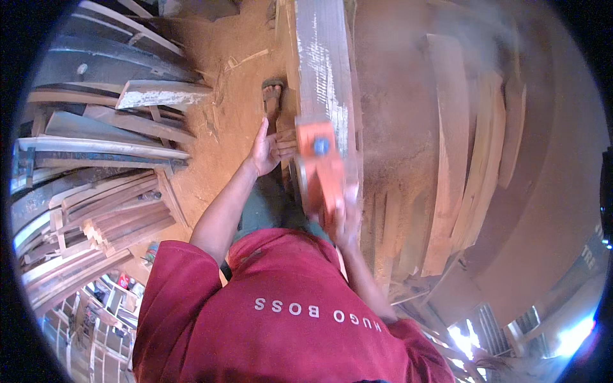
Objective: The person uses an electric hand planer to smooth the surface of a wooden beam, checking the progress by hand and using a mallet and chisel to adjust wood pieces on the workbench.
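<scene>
"Where's the orange planer [328,173]?"

"On a long timber [319,57], its rear held by the blurred right grip [347,220], likely for steering."

"And the left grip [268,152]?"

"Fingers extended, empty, just beside the planer, perhaps for balance."

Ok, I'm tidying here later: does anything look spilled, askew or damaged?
What looks like sawdust covers the ground left of the beam, and the boards at far left lie at uneven angles. The beam's top shows broken pale streaks on grey; I can't tell if that's damage.

Left hand [269,152] spread, thumb [263,129] pointing ahead; right hand [348,220] (blurred) grips, forearm [370,281] extended.
</scene>
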`<state>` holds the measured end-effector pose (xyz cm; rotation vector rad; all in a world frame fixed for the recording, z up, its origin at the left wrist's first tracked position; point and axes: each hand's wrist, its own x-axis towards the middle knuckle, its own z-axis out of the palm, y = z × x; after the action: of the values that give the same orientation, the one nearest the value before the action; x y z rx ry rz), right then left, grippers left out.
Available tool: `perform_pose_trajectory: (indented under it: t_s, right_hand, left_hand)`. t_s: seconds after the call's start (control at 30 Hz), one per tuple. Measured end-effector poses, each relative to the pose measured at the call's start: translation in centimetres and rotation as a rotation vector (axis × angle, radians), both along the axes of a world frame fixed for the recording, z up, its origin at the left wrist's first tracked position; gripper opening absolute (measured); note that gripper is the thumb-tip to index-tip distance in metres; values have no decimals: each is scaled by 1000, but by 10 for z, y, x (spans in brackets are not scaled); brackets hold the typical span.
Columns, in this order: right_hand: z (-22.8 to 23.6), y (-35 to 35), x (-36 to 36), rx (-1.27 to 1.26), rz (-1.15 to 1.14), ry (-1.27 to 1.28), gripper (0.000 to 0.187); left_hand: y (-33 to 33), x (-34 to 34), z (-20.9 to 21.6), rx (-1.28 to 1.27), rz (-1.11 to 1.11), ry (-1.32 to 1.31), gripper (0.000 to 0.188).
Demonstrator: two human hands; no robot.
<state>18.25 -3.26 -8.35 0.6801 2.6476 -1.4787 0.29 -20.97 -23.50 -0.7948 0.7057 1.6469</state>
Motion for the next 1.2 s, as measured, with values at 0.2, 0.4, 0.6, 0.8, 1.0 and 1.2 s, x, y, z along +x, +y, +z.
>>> perform_pose_trajectory:
  t_s: [0.2,0.4,0.6,0.8,1.0,1.2]
  right_hand:
    - [12,-9,14,-325,-103,-69,60]
    - [19,5,-134,-342,-137,-60,47]
    - [20,22,-275,-265,-145,50,44]
    - [10,51,-417,-101,-75,312,49]
    - [-14,79,-541,-40,-125,325,55]
    - [-1,82,-552,32,-194,258,51]
  left_hand:
    - [-1,-11,-9,-34,6,24,106]
    - [0,-9,9,-37,36,61,87]
    - [-9,25,-8,-60,-35,91,67]
    - [26,1,68,-152,-259,582,81]
    - [19,4,45,-23,-461,638,105]
    - [0,4,7,-48,-543,454,83]
